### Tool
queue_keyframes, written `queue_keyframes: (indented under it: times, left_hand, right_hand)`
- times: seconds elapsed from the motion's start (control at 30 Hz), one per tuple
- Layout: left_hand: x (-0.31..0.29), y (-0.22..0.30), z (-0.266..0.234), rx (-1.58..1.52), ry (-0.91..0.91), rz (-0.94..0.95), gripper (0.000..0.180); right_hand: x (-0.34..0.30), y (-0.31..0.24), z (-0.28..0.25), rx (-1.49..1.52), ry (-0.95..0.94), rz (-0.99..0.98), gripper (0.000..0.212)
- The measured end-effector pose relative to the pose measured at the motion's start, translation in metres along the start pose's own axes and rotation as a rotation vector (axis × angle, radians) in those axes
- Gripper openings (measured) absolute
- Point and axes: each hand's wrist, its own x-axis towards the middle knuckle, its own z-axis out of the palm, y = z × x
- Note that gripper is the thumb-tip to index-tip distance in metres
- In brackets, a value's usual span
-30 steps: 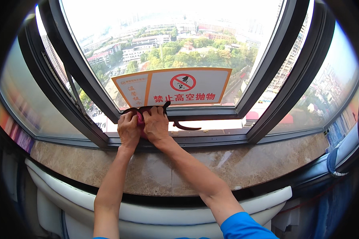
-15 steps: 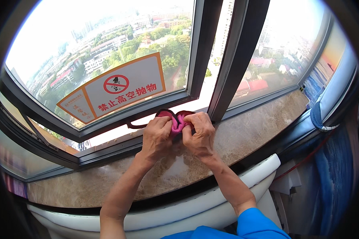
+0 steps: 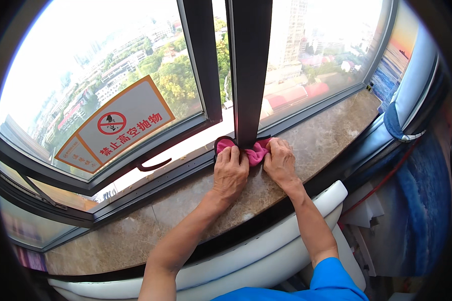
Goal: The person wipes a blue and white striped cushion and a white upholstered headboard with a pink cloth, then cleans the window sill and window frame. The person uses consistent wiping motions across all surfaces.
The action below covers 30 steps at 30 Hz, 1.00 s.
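A pink cloth (image 3: 256,154) with a dark edge is bunched around the foot of the dark upright window post (image 3: 247,70). My left hand (image 3: 230,173) grips the cloth on the post's left side, fingers curled over it. On the other side my right hand (image 3: 281,161) pinches the cloth's right end, low over the marble sill (image 3: 196,213). The middle of the cloth lies against the front of the post. Part of it is hidden under my fingers.
An opened window sash (image 3: 150,128) with a sticker (image 3: 128,125) leans outward at the left, its dark handle (image 3: 154,165) near the bottom frame. A fixed pane (image 3: 316,60) stands at the right. Below the sill is a white padded backrest (image 3: 266,241); a blue curtain (image 3: 409,108) hangs far right.
Both hands have carried the cloth from beside the sash handle to the foot of the post. They are farther apart, with the cloth stretched between them. The view has shifted right.
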Motion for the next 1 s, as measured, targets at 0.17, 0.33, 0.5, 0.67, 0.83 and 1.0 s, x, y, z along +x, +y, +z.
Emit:
queue_keyframes:
  times: [0.17,0.33,0.5,0.67,0.83,1.0]
  left_hand:
    - [-0.005,0.009,0.015,-0.089,-0.021,0.005,0.018]
    - [0.003,0.011,0.023,-0.121,-0.073,-0.024,0.022]
    - [0.031,0.033,0.045,-0.276,-0.16,-0.08,0.032]
    - [0.048,0.045,0.06,-0.295,-0.227,-0.136,0.03]
    - [0.016,0.032,0.03,-0.423,-0.184,-0.183,0.023]
    - [-0.005,0.022,-0.024,-0.624,-0.29,-0.171,0.022]
  right_hand:
    - [0.013,-0.001,0.008,-0.029,0.098,-0.081,0.014]
    - [0.017,0.004,0.012,-0.014,0.072,-0.147,0.017]
    - [0.032,0.052,-0.001,-0.193,0.066,-0.072,0.016]
    - [0.033,0.065,-0.011,-0.315,0.036,-0.042,0.012]
    - [0.002,0.035,-0.024,-0.171,-0.035,-0.129,0.009]
    - [-0.021,0.005,-0.058,-0.077,-0.196,-0.074,0.011]
